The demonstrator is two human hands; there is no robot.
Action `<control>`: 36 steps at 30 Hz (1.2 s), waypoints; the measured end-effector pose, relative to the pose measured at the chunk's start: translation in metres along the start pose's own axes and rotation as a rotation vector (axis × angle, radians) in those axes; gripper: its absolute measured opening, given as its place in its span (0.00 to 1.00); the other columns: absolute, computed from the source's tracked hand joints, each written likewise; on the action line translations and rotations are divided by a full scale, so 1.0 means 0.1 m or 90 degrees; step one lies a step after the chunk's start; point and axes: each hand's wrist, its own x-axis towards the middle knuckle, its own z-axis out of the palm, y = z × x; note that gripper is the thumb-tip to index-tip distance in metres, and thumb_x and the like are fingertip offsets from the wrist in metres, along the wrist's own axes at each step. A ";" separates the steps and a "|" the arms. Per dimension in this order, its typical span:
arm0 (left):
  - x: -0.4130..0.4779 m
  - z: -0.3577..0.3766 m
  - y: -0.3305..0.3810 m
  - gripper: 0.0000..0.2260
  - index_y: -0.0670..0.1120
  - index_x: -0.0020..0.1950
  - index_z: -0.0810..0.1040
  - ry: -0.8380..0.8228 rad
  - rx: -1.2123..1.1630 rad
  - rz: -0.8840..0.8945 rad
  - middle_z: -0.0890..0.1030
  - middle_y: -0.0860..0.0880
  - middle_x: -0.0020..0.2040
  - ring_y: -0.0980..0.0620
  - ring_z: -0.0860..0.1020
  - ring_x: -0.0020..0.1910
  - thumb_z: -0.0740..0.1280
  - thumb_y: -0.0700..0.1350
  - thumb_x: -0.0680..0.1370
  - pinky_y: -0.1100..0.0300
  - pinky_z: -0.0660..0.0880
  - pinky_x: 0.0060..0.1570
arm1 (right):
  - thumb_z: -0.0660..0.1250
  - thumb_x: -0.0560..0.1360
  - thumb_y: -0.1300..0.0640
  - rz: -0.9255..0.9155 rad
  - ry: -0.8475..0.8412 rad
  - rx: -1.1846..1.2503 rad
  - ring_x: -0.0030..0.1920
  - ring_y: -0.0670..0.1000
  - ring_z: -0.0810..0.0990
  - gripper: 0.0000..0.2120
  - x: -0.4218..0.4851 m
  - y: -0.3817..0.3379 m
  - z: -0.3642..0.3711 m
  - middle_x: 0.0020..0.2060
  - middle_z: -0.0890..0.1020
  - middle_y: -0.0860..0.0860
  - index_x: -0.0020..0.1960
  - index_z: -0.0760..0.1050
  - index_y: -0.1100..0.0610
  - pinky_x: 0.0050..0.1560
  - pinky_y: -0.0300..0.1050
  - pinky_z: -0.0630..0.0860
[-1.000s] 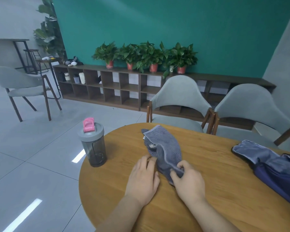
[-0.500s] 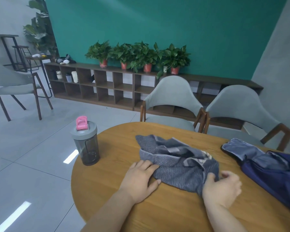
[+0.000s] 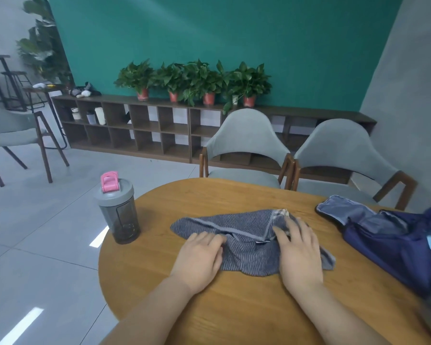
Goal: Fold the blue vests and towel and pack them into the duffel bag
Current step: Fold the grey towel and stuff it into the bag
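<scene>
The head view looks down at a round wooden table [image 3: 234, 307]. A striped blue-gray cloth [image 3: 246, 255] lies spread out in the middle of the table, a bit bumpy, with a pale band running along one edge. Both hands rest on top of it.

The left hand [image 3: 199, 257] lies on the near left part of the cloth. Its fingers [image 3: 209, 239] are almost straight and press down flat. They grasp nothing. The right hand [image 3: 299, 252] lies on the right part of the cloth. Its fingers [image 3: 291, 225] are spread out and flat too, pressing on the cloth and not gripping it. One corner of the cloth sticks out just past the right hand.

A dark blue duffel bag [image 3: 396, 247] sits on the right side of the table, near the cloth but not touching it. Its top is open, and a flap with a lighter lining points toward the cloth. Part of the bag is cut off by the edge of the picture.

A gray bottle [image 3: 120, 212] with a pink cap stands at the left edge of the table, apart from the cloth.

Two gray chairs [image 3: 246, 138] stand behind the table. Farther back a long low wooden shelf [image 3: 147, 130] runs along a green wall, with potted plants [image 3: 197, 78] in a row on top. Another gray chair [image 3: 10, 133] stands on the floor at the far left.
</scene>
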 end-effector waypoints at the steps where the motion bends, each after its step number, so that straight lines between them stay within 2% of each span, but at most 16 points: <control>1: 0.00 0.02 0.00 0.14 0.52 0.67 0.76 -0.002 0.009 -0.024 0.81 0.53 0.58 0.51 0.78 0.58 0.62 0.48 0.81 0.56 0.73 0.61 | 0.71 0.73 0.64 -0.072 0.001 0.047 0.79 0.59 0.65 0.31 -0.03 -0.06 -0.06 0.76 0.71 0.53 0.74 0.75 0.49 0.79 0.61 0.62; 3: 0.00 0.03 0.01 0.20 0.51 0.73 0.73 -0.058 0.005 -0.084 0.78 0.52 0.67 0.50 0.74 0.67 0.62 0.47 0.81 0.54 0.70 0.69 | 0.65 0.81 0.51 -0.209 -0.070 0.160 0.79 0.48 0.64 0.28 -0.11 -0.22 -0.18 0.77 0.69 0.42 0.80 0.65 0.41 0.80 0.52 0.61; 5: 0.03 0.01 0.02 0.22 0.51 0.77 0.69 -0.118 0.016 -0.105 0.75 0.52 0.73 0.50 0.72 0.70 0.58 0.51 0.82 0.54 0.69 0.71 | 0.53 0.84 0.35 -0.242 -0.191 0.193 0.77 0.43 0.63 0.28 -0.18 -0.33 -0.18 0.76 0.68 0.38 0.83 0.55 0.38 0.79 0.47 0.60; 8: 0.19 -0.12 0.03 0.24 0.50 0.80 0.65 -0.146 0.103 -0.128 0.71 0.50 0.75 0.47 0.73 0.68 0.55 0.53 0.84 0.52 0.74 0.64 | 0.44 0.81 0.26 -0.215 -0.171 0.128 0.70 0.45 0.69 0.32 -0.17 -0.32 -0.19 0.67 0.74 0.38 0.79 0.63 0.39 0.74 0.48 0.64; 11: 0.36 -0.25 0.03 0.26 0.48 0.84 0.55 -0.243 0.161 -0.187 0.75 0.45 0.71 0.42 0.79 0.62 0.56 0.50 0.86 0.49 0.75 0.47 | 0.47 0.82 0.29 -0.200 -0.095 0.072 0.58 0.47 0.74 0.24 -0.11 -0.18 -0.16 0.52 0.79 0.39 0.63 0.76 0.39 0.69 0.48 0.67; 13: 0.44 -0.29 0.07 0.27 0.45 0.83 0.55 -0.277 0.212 -0.190 0.80 0.44 0.64 0.40 0.82 0.57 0.58 0.48 0.86 0.50 0.71 0.42 | 0.58 0.81 0.37 -0.174 -0.053 0.033 0.54 0.50 0.77 0.13 -0.07 -0.07 -0.07 0.46 0.78 0.42 0.54 0.78 0.41 0.69 0.51 0.69; 15: 0.53 -0.34 0.14 0.22 0.44 0.78 0.64 -0.269 0.258 -0.157 0.83 0.45 0.58 0.41 0.83 0.55 0.60 0.50 0.85 0.53 0.71 0.41 | 0.72 0.74 0.49 -0.138 -0.021 -0.006 0.54 0.55 0.79 0.04 -0.01 -0.04 -0.03 0.46 0.78 0.47 0.49 0.80 0.46 0.69 0.57 0.72; 18: 0.60 -0.37 0.26 0.16 0.48 0.66 0.78 -0.283 0.271 -0.121 0.80 0.46 0.59 0.43 0.80 0.58 0.63 0.56 0.84 0.52 0.74 0.48 | 0.75 0.70 0.59 -0.171 -0.016 -0.033 0.62 0.57 0.77 0.10 0.02 -0.13 -0.08 0.54 0.80 0.50 0.50 0.83 0.51 0.67 0.57 0.73; 21: 0.61 -0.27 0.28 0.14 0.49 0.64 0.78 -0.309 0.145 -0.177 0.75 0.44 0.64 0.41 0.74 0.64 0.66 0.54 0.82 0.47 0.76 0.58 | 0.69 0.76 0.57 -0.209 -0.094 0.132 0.61 0.49 0.78 0.16 -0.06 -0.33 -0.25 0.58 0.82 0.43 0.62 0.80 0.45 0.64 0.50 0.75; 23: 0.63 -0.25 0.31 0.07 0.47 0.57 0.79 -0.286 -0.017 -0.266 0.82 0.44 0.57 0.41 0.79 0.56 0.66 0.47 0.82 0.52 0.77 0.51 | 0.64 0.80 0.40 -0.183 -0.164 0.230 0.61 0.44 0.78 0.20 -0.15 -0.48 -0.35 0.60 0.81 0.38 0.71 0.72 0.41 0.66 0.48 0.75; 25: 0.66 -0.28 0.37 0.05 0.45 0.48 0.78 -0.254 -0.273 -0.402 0.82 0.44 0.45 0.42 0.80 0.44 0.66 0.44 0.82 0.55 0.76 0.43 | 0.61 0.73 0.25 -0.152 -0.218 0.257 0.67 0.45 0.75 0.38 -0.22 -0.59 -0.42 0.66 0.77 0.39 0.78 0.64 0.41 0.70 0.48 0.72; 26: 0.68 -0.31 0.43 0.06 0.45 0.46 0.77 -0.247 -0.440 -0.481 0.81 0.44 0.42 0.44 0.80 0.40 0.66 0.43 0.82 0.54 0.78 0.40 | 0.63 0.70 0.23 -0.132 -0.244 0.279 0.71 0.46 0.72 0.45 -0.24 -0.63 -0.42 0.71 0.74 0.41 0.81 0.59 0.42 0.72 0.48 0.70; 28: 0.73 -0.38 0.52 0.02 0.43 0.49 0.76 -0.233 -0.700 -0.602 0.83 0.42 0.41 0.44 0.83 0.38 0.65 0.40 0.82 0.52 0.82 0.40 | 0.70 0.68 0.28 -0.080 -0.243 0.349 0.74 0.47 0.69 0.51 -0.25 -0.68 -0.41 0.75 0.69 0.42 0.83 0.55 0.44 0.75 0.48 0.68; 31: 0.79 -0.44 0.56 0.02 0.42 0.54 0.75 -0.174 -0.795 -0.622 0.84 0.42 0.40 0.45 0.84 0.38 0.64 0.40 0.82 0.54 0.82 0.39 | 0.72 0.72 0.54 0.017 -0.120 0.406 0.65 0.49 0.79 0.33 -0.16 -0.66 -0.39 0.68 0.79 0.45 0.76 0.69 0.44 0.66 0.44 0.74; 33: 0.82 -0.47 0.54 0.08 0.44 0.62 0.72 -0.106 -0.733 -0.557 0.85 0.43 0.43 0.48 0.85 0.39 0.62 0.39 0.83 0.53 0.84 0.43 | 0.70 0.73 0.60 0.068 -0.063 0.448 0.53 0.47 0.83 0.25 -0.05 -0.59 -0.49 0.58 0.84 0.44 0.67 0.78 0.42 0.57 0.43 0.76; 36: 0.88 -0.56 0.46 0.23 0.54 0.75 0.70 -0.133 -0.356 -0.272 0.77 0.50 0.62 0.54 0.74 0.62 0.68 0.41 0.80 0.57 0.71 0.67 | 0.68 0.77 0.59 0.071 -0.102 0.582 0.46 0.46 0.84 0.15 0.21 -0.45 -0.84 0.47 0.86 0.42 0.56 0.82 0.40 0.50 0.46 0.81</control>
